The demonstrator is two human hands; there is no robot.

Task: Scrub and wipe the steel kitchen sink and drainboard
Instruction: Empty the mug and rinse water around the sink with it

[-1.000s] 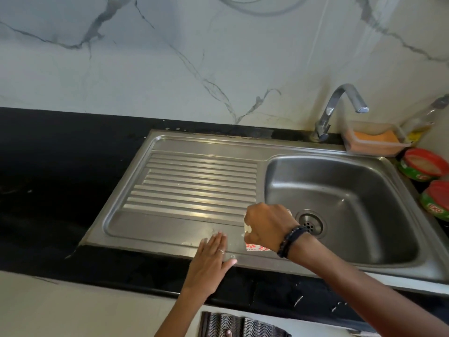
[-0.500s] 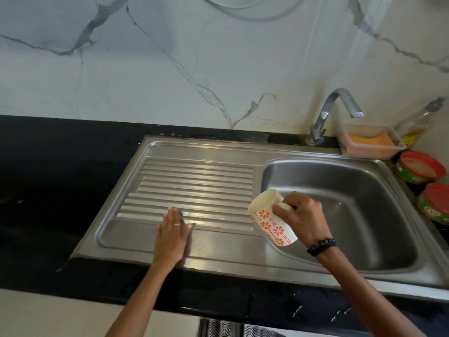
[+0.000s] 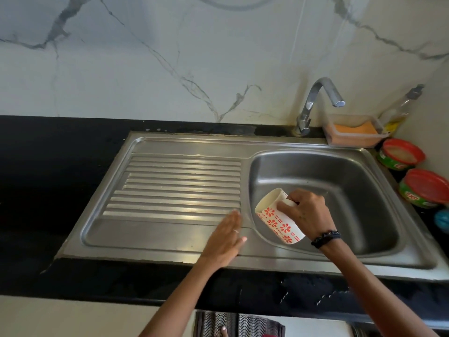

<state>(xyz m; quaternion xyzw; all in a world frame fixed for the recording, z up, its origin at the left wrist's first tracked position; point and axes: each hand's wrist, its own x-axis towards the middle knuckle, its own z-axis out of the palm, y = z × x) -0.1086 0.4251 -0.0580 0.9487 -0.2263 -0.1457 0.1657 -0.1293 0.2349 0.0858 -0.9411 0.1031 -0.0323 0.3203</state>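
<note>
The steel sink basin lies on the right, with the ribbed drainboard to its left. My right hand grips the handle of a white mug with red flowers, tilted over the basin's left rim with its mouth pointing up and left. My left hand lies flat, fingers straight, on the smooth front part of the drainboard just left of the mug. The drain is hidden behind my right hand and the mug.
A steel tap stands behind the basin. Beside it a clear tub holds an orange sponge. A bottle, two red-lidded round tubs and something blue sit at the right. Black countertop surrounds the sink.
My left hand has slid right along the drainboard toward the basin. The mug in my right hand has moved right, further over the basin, staying tilted.
</note>
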